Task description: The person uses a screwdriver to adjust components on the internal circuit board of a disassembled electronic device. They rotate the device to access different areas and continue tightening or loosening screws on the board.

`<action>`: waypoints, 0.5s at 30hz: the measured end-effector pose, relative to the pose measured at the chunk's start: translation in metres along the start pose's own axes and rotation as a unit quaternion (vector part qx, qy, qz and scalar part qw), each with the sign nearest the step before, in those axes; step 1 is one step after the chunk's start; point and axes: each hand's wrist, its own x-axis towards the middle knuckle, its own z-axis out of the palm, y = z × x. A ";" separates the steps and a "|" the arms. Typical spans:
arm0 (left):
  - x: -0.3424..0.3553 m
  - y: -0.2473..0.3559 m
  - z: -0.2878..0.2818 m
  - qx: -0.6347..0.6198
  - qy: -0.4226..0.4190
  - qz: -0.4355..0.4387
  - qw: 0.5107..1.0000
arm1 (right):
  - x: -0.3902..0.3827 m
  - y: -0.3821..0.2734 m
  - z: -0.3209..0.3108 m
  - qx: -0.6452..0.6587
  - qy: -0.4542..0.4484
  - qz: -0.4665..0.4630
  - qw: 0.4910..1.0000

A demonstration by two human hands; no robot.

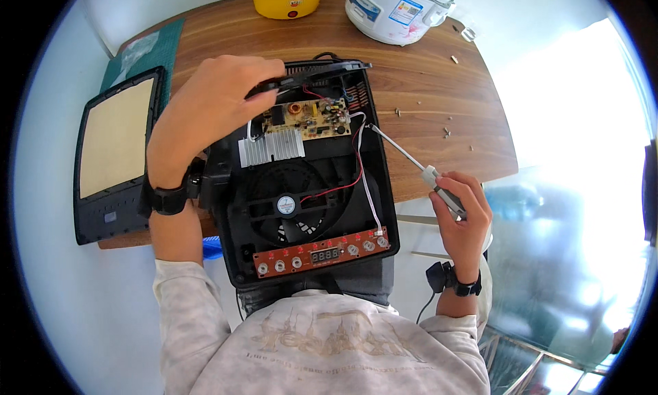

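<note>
An opened induction cooker's black housing (382, 189) lies at the table's front edge, over my lap. My left hand (212, 103) grips a flat black part (329, 73), seen nearly edge-on and tilted up over the far end of the housing. Beneath it are a tan circuit board (322, 126) and a silver heat sink (271, 149). In my right hand (465, 213) is a screwdriver (403, 150) with a grey handle. Its tip is by the white cable (366, 182) at the housing's right wall. A fan (286, 205) and a brown control board (329, 253) sit nearer me.
The cooker's top panel (116, 141) leans at the left, partly on a green mat (168, 45). A yellow pot (288, 1) and a white rice cooker (387, 18) stand at the back. Several small screws (447, 131) lie scattered on the wooden table (445, 86) at right.
</note>
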 end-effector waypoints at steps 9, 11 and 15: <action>0.000 -0.029 -0.005 -0.092 0.015 -0.125 0.988 | -0.008 0.006 -0.006 0.012 0.013 -0.010 1.000; 0.003 -0.042 0.002 -0.048 0.074 -0.133 0.987 | -0.010 0.007 -0.006 0.013 0.018 -0.007 1.000; 0.002 -0.048 0.021 0.076 0.184 -0.031 0.980 | -0.016 0.008 -0.005 0.042 0.017 0.011 0.999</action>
